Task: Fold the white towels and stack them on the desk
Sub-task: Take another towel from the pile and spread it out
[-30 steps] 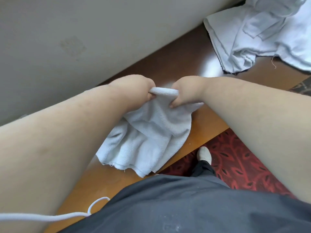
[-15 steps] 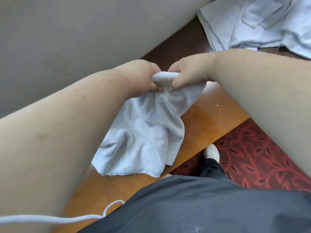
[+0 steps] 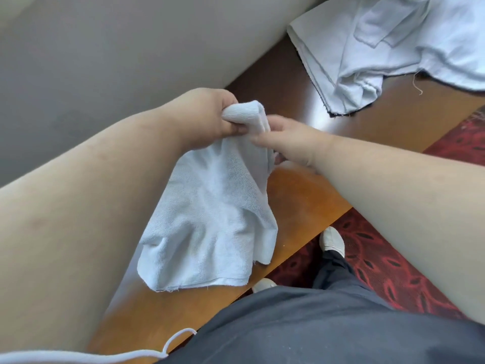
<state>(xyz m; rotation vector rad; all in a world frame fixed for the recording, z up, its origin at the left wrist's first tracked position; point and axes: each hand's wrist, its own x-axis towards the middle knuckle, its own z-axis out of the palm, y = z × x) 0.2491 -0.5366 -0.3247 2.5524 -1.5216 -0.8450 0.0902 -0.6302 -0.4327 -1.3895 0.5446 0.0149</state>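
Left hand: fingers curled tight round the bunched top fold of a small white terry-cloth towel, gripping it above the polished brown wooden tabletop. Right hand: just beside the left, touching the same towel at its right edge below the fold; the fingers reach into the cloth and appear to pinch it, though their tips are partly hidden behind the fabric and blurred.

The towel hangs from the two hands, folded double, its lower raw hem spread wide and draped toward the near edge of the tabletop. Whether the hem rests on the wood cannot be told.

Further along the tabletop, well apart at the upper right, lies a loose heap of white towels, unfolded and rumpled, one frayed thread trailing from its edge.

A plain grey-beige wall runs along the far side of the tabletop. A thin white cord crosses the lower left. The person wears dark grey clothing and pale shoes, standing on red patterned carpet.
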